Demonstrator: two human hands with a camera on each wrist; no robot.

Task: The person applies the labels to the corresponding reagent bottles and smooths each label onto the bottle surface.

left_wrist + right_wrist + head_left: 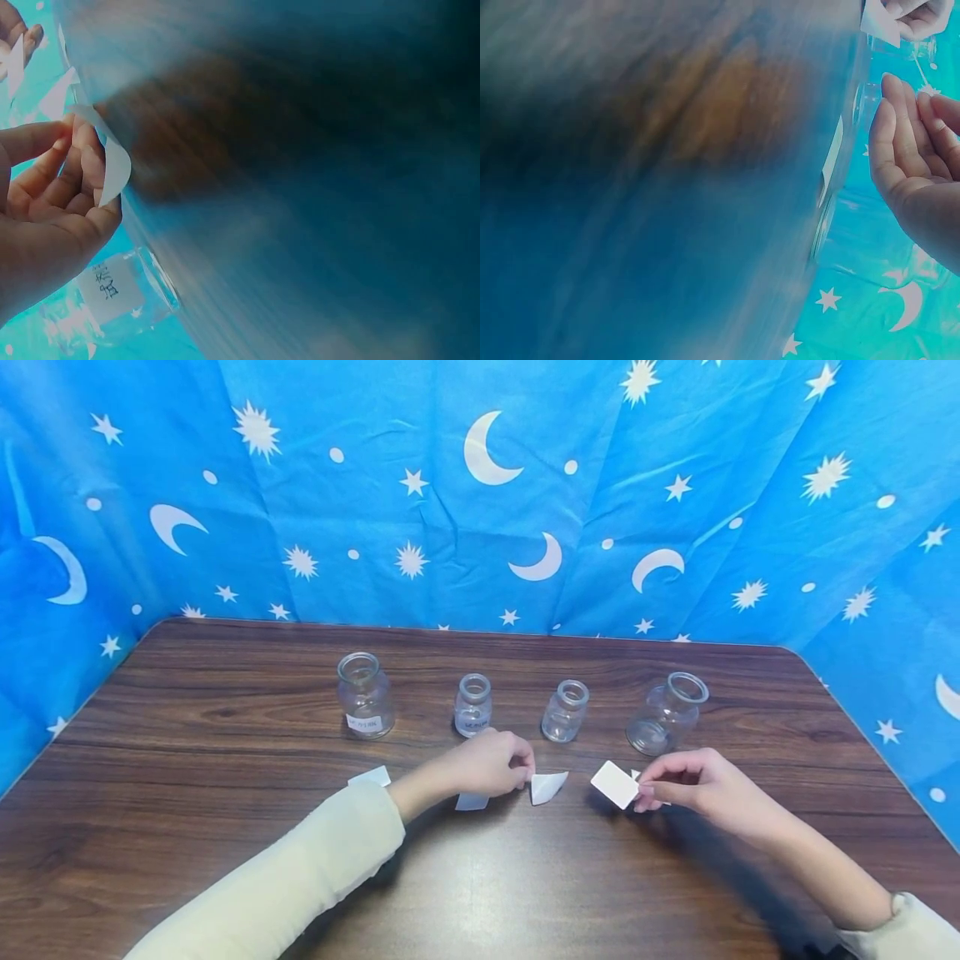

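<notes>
My left hand point(487, 762) pinches the edge of a bent white paper piece point(549, 787) between thumb and fingertips. The same hand point(60, 176) shows bent fingers in the left wrist view, a curved white paper point(116, 169) close beside them. To the right, my right hand point(693, 783) pinches a small white rectangular label point(615, 785) by one corner. That hand point(922, 150) is seen from the side in the right wrist view, its label hidden there. A small jar with a written label point(473, 708) stands just behind the left hand.
A larger labelled jar point(364, 697) is at the left. An unlabelled small jar point(566, 713) stands behind the bent paper, and a larger unlabelled jar point(663, 718) behind the right hand. White papers point(371, 777) point(472, 802) lie on the wooden table point(480, 885). A blue patterned cloth point(420, 443) hangs behind.
</notes>
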